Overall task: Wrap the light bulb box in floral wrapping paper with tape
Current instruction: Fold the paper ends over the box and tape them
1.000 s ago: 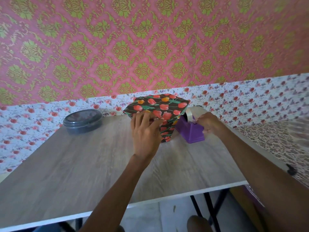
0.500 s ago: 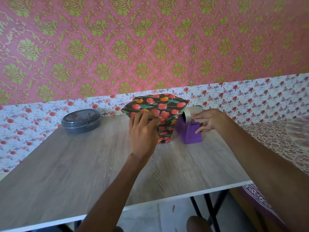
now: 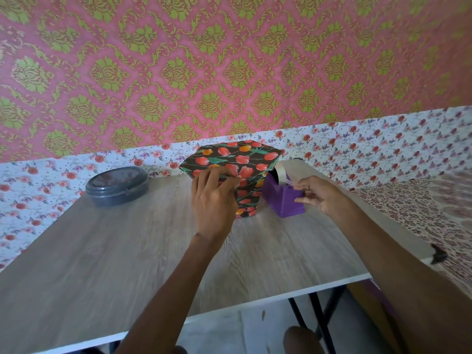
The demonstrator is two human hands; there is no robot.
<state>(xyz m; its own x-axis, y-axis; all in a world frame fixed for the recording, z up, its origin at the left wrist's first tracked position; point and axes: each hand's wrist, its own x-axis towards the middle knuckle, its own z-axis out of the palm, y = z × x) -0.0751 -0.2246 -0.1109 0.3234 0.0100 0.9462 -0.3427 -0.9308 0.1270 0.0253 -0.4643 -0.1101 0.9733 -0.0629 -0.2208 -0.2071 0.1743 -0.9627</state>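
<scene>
Since half a second ago the right hand [image 3: 319,195] has slid from the roll on top of the dispenser [image 3: 283,200] to its near end, where thumb and forefinger now pinch a strip of tape [image 3: 288,182] drawn off the roll. The left hand [image 3: 213,198] stays on the box [image 3: 245,172], fingers curled over the near upper edge and clamping the paper [image 3: 255,159] against it.

That box stands on end near the far middle of the table [image 3: 102,251], long axis vertical, top face up and tipped a little toward the camera. It is fully covered in dark paper printed with red and orange tulips and green leaves. The wrap flares wide at the top and narrows toward the base, so the outline looks like a wedge. The left hand hides much of the near side.

Just right of the box sits the purple dispenser, close beside it; whether the two touch I cannot tell. A round dark container [image 3: 117,185] with a lid sits well apart on the far left of the table. A patterned cloth [image 3: 421,213] lies past the table's right edge. Floral and damask wallpaper [image 3: 229,72] fills the background.
</scene>
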